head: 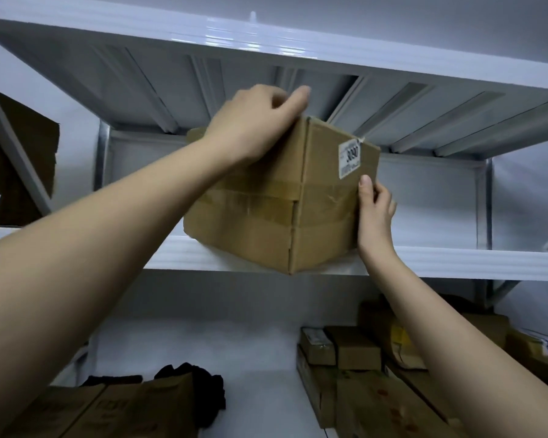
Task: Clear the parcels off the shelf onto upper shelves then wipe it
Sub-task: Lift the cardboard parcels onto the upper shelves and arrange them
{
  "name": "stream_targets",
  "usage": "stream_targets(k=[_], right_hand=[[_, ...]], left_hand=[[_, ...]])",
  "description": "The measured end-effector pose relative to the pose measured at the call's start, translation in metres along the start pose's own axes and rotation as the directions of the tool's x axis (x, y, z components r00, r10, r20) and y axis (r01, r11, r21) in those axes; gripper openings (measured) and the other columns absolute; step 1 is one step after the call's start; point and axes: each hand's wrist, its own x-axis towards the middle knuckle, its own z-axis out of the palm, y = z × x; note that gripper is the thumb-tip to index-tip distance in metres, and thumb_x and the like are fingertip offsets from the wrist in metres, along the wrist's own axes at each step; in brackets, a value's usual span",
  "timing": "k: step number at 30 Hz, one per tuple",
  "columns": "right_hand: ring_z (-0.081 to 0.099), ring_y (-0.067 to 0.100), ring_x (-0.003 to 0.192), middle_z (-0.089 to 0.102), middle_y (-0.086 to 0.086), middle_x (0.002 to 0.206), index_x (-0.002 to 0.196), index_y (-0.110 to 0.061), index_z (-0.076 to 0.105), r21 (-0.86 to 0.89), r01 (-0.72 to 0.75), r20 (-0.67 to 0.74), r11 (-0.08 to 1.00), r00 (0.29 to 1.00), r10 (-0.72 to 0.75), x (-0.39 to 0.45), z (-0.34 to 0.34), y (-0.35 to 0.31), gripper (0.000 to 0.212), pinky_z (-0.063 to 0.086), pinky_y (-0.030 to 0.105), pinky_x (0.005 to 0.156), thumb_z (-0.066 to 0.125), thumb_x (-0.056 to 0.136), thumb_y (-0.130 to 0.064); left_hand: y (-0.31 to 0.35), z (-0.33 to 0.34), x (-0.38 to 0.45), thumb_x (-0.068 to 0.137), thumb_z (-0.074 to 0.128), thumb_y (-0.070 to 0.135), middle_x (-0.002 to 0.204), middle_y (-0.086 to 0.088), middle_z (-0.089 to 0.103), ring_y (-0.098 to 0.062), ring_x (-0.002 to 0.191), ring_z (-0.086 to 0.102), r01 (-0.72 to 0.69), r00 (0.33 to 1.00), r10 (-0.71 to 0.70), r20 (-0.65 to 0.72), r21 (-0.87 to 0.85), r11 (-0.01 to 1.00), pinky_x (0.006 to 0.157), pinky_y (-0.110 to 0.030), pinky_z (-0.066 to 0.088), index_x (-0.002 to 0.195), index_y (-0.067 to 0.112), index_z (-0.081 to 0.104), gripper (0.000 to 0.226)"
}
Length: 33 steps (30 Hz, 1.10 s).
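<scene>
I am holding a cardboard box [276, 197] up against the front edge of the upper shelf [456, 262], one corner pointing toward me and its lower part hanging out past that edge. My left hand [253, 124] is gripping the box's top left edge, fingers curled over the top and the thumb pressing near the top corner. My right hand [375, 210] is gripping the box's right edge, thumb lying flat on the taped side and the fingers wrapping behind, out of sight. Both hands are closing on the box, neither one spread wide.

Brown tape [257, 200] is running around the middle of the box, and a white label [349, 158] with printed digits is sitting high on its right face, just above my right thumb. Whether the box's far end is resting on the upper shelf I cannot tell, since the box is hiding it.

Above the box, the ribbed underside of the top shelf [171, 67] is filling the view. Below the box, on the lower shelf [250, 352], more parcels are lying: a stack of small boxes [355, 349] down to the right, flat cartons [114, 409] down to the left, and a black bundle [200, 387] just beside those cartons.
</scene>
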Motion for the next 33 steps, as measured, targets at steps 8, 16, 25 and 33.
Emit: stream_targets(k=[8, 16, 25, 33], right_hand=[[0.053, 0.002, 0.096, 0.050, -0.003, 0.129, 0.141, -0.020, 0.036, 0.156, -0.218, 0.274, 0.963, 0.947, 0.170, -0.006, 0.032, -0.001, 0.055, 0.040, 0.012, 0.068, 0.054, 0.094, -0.042], [0.057, -0.003, 0.073, 0.065, -0.007, 0.093, 0.118, -0.010, 0.059, 0.170, -0.349, 0.384, 0.922, 0.885, 0.264, -0.005, 0.039, -0.009, 0.030, 0.042, 0.005, 0.045, 0.057, 0.094, -0.029], [0.051, 0.015, 0.120, 0.047, -0.004, 0.137, 0.148, -0.017, 0.022, 0.062, -0.188, 0.378, 0.980, 0.913, 0.152, -0.009, 0.058, 0.001, 0.067, 0.042, 0.030, 0.101, 0.056, 0.094, -0.035], [0.042, 0.024, 0.130, 0.029, 0.004, 0.152, 0.150, -0.014, 0.019, -0.129, -0.119, 0.434, 0.984, 0.886, 0.164, -0.005, 0.074, -0.006, 0.068, 0.035, 0.037, 0.109, 0.052, 0.093, -0.032]], left_hand=[[-0.015, 0.002, -0.025, 0.078, 0.053, 0.065, 0.128, -0.001, 0.044, -0.024, 0.132, 0.030, 0.257, 0.958, -0.245, -0.150, 0.070, 0.964, 0.112, -0.059, 0.009, 0.105, 0.030, 0.050, 0.045], [-0.034, 0.005, -0.018, 0.084, 0.048, 0.059, 0.116, 0.000, 0.042, -0.023, 0.127, 0.032, 0.394, 0.898, -0.414, -0.147, -0.149, 0.907, 0.106, -0.056, 0.026, 0.100, 0.026, 0.041, 0.037], [-0.073, 0.006, -0.013, 0.081, 0.044, 0.067, 0.118, -0.003, 0.044, -0.026, 0.119, 0.042, 0.405, 0.905, -0.426, -0.014, -0.281, 0.870, 0.104, -0.046, 0.036, 0.102, 0.024, 0.045, 0.048], [-0.097, 0.008, -0.021, 0.069, 0.066, 0.066, 0.142, -0.003, 0.036, -0.021, 0.122, 0.046, 0.513, 0.844, -0.535, 0.040, -0.350, 0.784, 0.108, -0.042, 0.037, 0.142, 0.035, 0.027, 0.089]])
